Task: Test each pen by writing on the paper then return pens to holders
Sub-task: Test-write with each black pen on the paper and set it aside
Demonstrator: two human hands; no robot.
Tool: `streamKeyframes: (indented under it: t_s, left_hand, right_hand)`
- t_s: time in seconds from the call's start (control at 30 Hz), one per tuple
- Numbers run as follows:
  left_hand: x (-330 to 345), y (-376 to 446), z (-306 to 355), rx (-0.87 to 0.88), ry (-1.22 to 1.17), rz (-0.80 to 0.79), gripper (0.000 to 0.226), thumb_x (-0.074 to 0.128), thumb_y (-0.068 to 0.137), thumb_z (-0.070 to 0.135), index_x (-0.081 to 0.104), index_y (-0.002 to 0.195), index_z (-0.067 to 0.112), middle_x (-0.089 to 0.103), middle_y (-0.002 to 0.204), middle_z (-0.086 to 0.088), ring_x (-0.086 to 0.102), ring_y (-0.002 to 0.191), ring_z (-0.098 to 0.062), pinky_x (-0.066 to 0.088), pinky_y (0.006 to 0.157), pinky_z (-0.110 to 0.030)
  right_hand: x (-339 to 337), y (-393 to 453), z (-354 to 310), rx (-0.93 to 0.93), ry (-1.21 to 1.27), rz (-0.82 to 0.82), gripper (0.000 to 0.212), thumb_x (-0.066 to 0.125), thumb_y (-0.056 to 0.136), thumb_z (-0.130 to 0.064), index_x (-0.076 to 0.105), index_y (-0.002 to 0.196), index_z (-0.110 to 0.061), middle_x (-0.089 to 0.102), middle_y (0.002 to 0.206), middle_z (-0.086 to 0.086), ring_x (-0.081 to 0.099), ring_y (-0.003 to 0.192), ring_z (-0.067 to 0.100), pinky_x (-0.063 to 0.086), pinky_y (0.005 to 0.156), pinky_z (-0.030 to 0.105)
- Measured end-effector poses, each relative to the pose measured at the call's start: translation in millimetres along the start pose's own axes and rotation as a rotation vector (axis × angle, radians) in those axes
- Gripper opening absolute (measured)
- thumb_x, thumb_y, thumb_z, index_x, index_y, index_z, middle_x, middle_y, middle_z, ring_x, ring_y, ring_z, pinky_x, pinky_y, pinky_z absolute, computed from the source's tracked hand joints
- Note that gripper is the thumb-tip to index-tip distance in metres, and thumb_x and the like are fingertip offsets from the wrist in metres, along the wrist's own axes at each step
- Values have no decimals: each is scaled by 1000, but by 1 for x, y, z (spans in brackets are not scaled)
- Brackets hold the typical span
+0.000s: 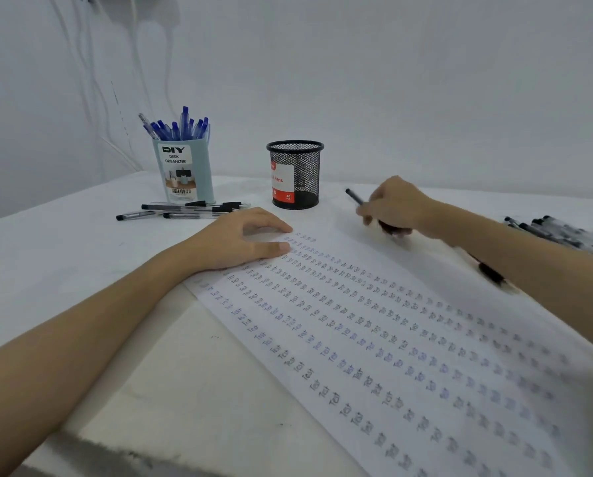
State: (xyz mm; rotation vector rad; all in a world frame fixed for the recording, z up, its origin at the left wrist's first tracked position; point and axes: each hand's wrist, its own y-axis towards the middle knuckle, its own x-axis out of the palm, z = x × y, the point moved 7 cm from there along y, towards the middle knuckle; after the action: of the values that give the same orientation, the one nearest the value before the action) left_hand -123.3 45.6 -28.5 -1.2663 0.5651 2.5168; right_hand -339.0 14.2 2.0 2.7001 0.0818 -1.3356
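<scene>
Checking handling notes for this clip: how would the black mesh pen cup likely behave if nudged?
The black mesh pen cup looks empty apart from a label card, so it is probably light and would slide readily. Its upright, fairly tall shape suggests a high push might tip it, and once on its side it could roll.

The desk (81,242) is covered with a white cloth and its near edge looks worn and dark. Behind it stands a plain white wall (391,80). Thin white cables (95,84) hang down the wall at the left.

Bare tabletop (336,201) lay open between mesh cup (295,173) and pen pile (563,232) at three o'clock; loose pens (184,210) blocked ten o'clock.
</scene>
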Motion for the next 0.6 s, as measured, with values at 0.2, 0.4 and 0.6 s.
streamKeyframes:
  t_s: [0.2, 0.4, 0.6]
  left_hand:
    - [-4, -8, 8, 12, 88, 63, 34, 62, 82, 46, 64, 114, 36, 57, 121, 20, 43, 117, 2, 26, 98, -19]
    - [-21, -34, 2, -27, 163, 100, 50, 54, 71, 75, 64, 106, 42, 57, 118, 24, 48, 113, 2, 35, 100, -28]
    - [-72, -93, -34, -125, 152, 257, 17, 57, 87, 47, 67, 98, 39, 59, 108, 27, 51, 108, 1, 34, 94, -23]
  right_hand:
    - [-32, -30, 42, 29, -438, -32, 41, 62, 88, -37, 61, 104, 1, 64, 102, 14, 56, 83, 26, 39, 63, 27]
    - [-63, -46, 27, -6, -592, 89, 38, 60, 87, -47, 58, 97, -10, 63, 103, 7, 57, 93, 25, 41, 72, 32]
    - [-38, -42, -68, -276, -536, 105, 22, 57, 90, -36, 60, 85, -15, 58, 84, 4, 56, 82, 25, 41, 71, 30]
